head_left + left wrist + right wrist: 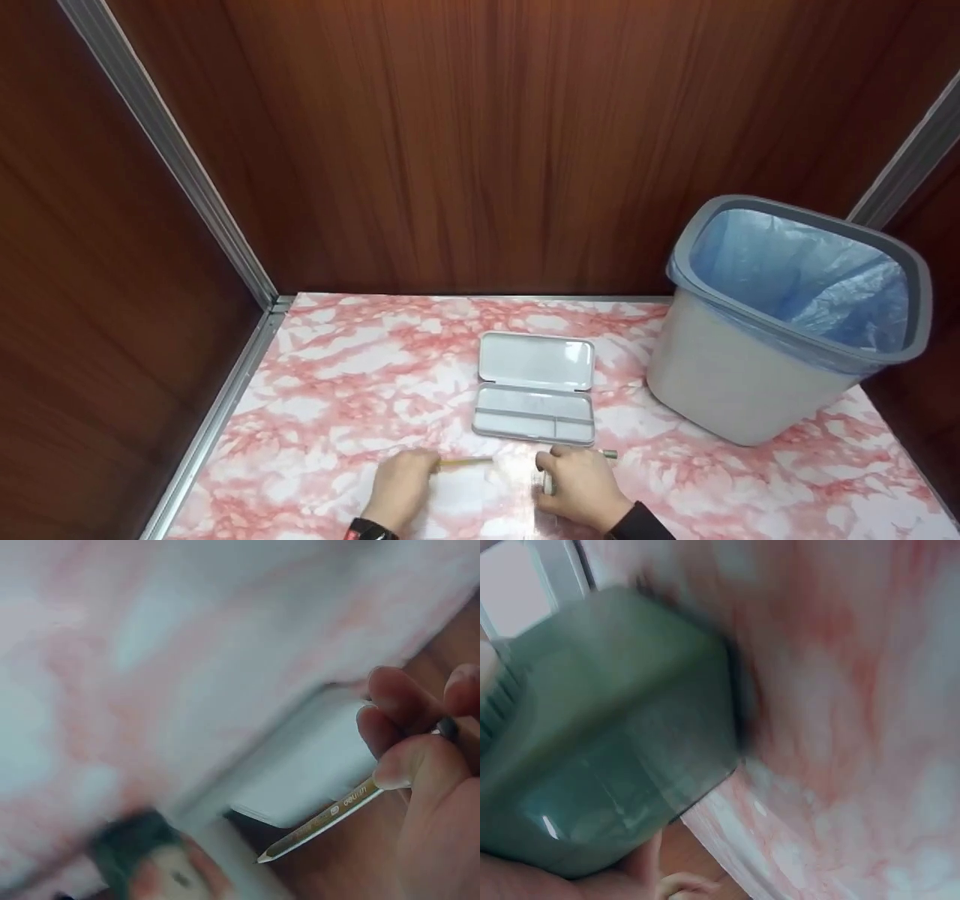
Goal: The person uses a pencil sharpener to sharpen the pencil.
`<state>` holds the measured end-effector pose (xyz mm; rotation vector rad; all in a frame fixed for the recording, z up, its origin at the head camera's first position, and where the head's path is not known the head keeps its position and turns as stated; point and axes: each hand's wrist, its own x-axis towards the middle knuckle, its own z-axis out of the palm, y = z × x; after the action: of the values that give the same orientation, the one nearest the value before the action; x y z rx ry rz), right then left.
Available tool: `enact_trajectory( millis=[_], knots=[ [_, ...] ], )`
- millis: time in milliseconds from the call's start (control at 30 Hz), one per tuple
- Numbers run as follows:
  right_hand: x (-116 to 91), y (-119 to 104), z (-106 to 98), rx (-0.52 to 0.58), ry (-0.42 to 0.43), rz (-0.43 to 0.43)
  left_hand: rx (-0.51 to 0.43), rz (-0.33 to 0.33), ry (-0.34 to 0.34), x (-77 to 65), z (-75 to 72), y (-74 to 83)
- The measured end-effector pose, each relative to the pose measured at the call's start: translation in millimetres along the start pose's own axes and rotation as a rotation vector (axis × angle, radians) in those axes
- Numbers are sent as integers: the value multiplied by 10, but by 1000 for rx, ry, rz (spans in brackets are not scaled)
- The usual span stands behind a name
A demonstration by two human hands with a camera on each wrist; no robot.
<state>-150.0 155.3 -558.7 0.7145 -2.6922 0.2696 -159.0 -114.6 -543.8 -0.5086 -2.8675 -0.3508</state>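
My left hand [403,484] pinches a yellow pencil [465,461] near its dark rear end, between thumb and fingers. In the left wrist view the sharpened tip of the pencil [315,829] points away from the hand, toward the right hand's side. A green, box-shaped pencil sharpener [622,727] with a glossy see-through section is gripped by my right hand [581,484]. From above, the fingers hide most of the sharpener. Just beyond the hands lies an open pale pencil case [536,361], its lid folded back and its divided tray facing up.
A pale waste bin [720,375] with a grey rim and blue liner stands at the right. Red-and-white marbled covering [337,390] spreads over the table. A brown wood-grain wall [465,150] rises behind it, and a metal edge strip [217,435] runs along the left.
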Motion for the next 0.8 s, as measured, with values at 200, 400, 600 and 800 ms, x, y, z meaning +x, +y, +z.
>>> enact_trajectory(
  millis=[200, 400, 600, 800],
  knots=[
    [-23, 28, 6, -2, 25, -2, -72, 41, 151, 272, -331, 218],
    [-35, 32, 24, -2, 35, -7, -96, 148, 246, 554, -491, 537],
    [-26, 19, 27, 9, -5, -10, -90, 139, 293, 726, -431, 648],
    [-16, 19, -10, 24, -75, 16, 27, 69, 305, 957, -52, 652]
  ],
)
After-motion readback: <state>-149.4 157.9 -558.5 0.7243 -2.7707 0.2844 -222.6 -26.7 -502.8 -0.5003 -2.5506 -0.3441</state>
